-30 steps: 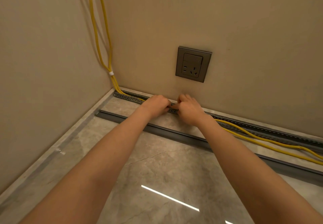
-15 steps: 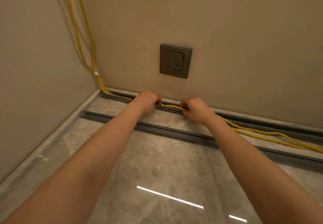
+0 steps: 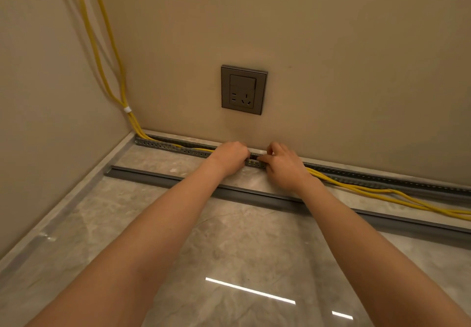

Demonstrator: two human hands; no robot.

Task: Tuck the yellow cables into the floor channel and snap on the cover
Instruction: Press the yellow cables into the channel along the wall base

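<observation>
Marble floor (image 3: 229, 250): left hand (image 3: 230, 157) and right hand (image 3: 283, 164) curl fingers (image 3: 240, 149) round yellow cables (image 3: 323, 176) at the channel (image 3: 163, 146)

- The view comes from a camera worn on the person's head, above and behind both forearms, which enter at the bottom edge and converge towards mid-frame.
- It faces forward and down into a room corner: the floor (image 3: 229, 250) fills the lower half, the back wall (image 3: 356, 58) the upper, and a side wall (image 3: 38, 110) the left.
- It is near. The left hand (image 3: 230, 157) and right hand (image 3: 283, 166) lie just above centre, at the floor channel (image 3: 163, 145).
- The wide lens takes in the wall socket (image 3: 244, 90) above the hands. The cover (image 3: 153, 177) and yellow cables (image 3: 382, 194) run off the right edge.
</observation>
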